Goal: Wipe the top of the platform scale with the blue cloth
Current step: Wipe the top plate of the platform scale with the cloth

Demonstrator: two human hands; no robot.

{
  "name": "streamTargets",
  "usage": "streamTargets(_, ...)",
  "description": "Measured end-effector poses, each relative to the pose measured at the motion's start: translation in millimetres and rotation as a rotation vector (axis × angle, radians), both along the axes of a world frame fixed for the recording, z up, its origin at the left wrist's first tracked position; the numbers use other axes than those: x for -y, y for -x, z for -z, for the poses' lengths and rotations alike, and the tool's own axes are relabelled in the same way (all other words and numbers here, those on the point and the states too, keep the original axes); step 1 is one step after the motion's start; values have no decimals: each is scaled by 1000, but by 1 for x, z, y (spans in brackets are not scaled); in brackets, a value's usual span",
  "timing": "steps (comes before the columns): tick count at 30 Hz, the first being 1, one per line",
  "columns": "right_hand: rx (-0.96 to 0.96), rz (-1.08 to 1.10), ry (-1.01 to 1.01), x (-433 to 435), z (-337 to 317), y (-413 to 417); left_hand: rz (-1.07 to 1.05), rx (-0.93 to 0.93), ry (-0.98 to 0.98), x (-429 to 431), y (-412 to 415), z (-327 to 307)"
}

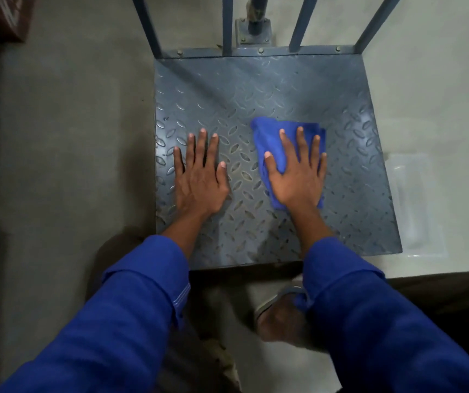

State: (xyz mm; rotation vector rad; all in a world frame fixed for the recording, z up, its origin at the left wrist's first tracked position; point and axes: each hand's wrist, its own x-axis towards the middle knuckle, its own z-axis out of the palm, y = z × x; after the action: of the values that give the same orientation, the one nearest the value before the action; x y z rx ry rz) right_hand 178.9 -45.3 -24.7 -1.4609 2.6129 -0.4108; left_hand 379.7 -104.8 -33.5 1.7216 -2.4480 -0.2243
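Blue cloth (267, 143) bunched on platform scale (256, 89), right of centre, pinned under right hand (295, 177). Fingers (301, 143) spread and straight, pressing down, not pinching. Left hand (199, 177) flat on bare plate just left of cloth, fingers spread, bracing. Most open plate lies far, toward uprights. Probable next stroke: right hand pushes cloth away.

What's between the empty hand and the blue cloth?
Nothing extra. In the head view, only the bare, bumpy metal top of the platform scale shows between the left hand and the blue cloth.
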Motion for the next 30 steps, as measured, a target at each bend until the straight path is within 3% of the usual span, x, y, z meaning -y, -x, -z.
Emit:
streamTargets(4, -22, 143, 15, -12, -1, -35, -13, -11, 9, 0, 0, 1)
streamTargets(7, -94, -13, 11, -34, 2, -63, -14, -20, 3, 0, 1, 0)
streamTargets(10, -78, -102, 1, -17, -2, -40, -21, -28, -15, -1, 1, -2)
streamTargets(16, 10, -36, -72, 51, -6, -1, -14, -25, -33, -2, 2, -8)
streamTargets(19, -56, -9, -17, 27, -6, -26, -15, -23, -28, -3, 3, -10)
streamTargets(23, -81, -129, -14, -13, -2, -51, 1, -17, -27, 13, 6, -7)
streamTargets(30, -22, -179, -68, 76, -6, 5, -31, -39, -13, 48, 18, -6)
